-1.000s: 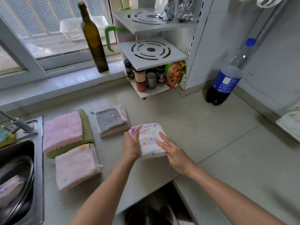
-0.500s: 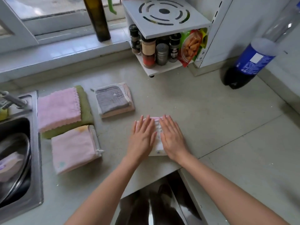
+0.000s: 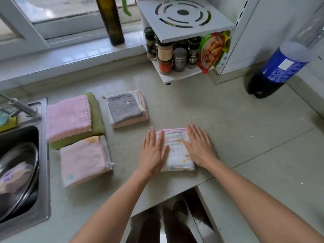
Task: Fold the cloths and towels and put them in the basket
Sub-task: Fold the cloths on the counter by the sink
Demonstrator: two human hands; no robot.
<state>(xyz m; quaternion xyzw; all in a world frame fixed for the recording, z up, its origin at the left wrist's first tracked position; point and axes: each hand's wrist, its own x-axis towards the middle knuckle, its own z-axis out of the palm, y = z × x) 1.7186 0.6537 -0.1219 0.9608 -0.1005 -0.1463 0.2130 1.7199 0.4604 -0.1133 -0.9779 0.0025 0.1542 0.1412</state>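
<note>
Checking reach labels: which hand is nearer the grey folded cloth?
Left. The left hand lies flat on the white patterned cloth, just below and right of the grey folded cloth. The right hand presses the same cloth's far side, farther away.

Layout-wise: the worktop (image 3: 219, 120) fills most of the frame, with the sink (image 3: 22, 172) cut into it at the far left. Just right of the sink sit two towel stacks (image 3: 70, 118), one behind the other (image 3: 84, 158), and a third stack (image 3: 126, 109) lies right of those. Centre frame, a folded cloth (image 3: 177, 151) lies flat with the left hand (image 3: 154, 151) on its left edge and the right hand (image 3: 199, 146) on its right. The spice rack (image 3: 184, 28) stands behind it at the top, a bottle (image 3: 112, 20) on the windowsill upper left, and a soda bottle (image 3: 277, 67) leaning at far right.
</note>
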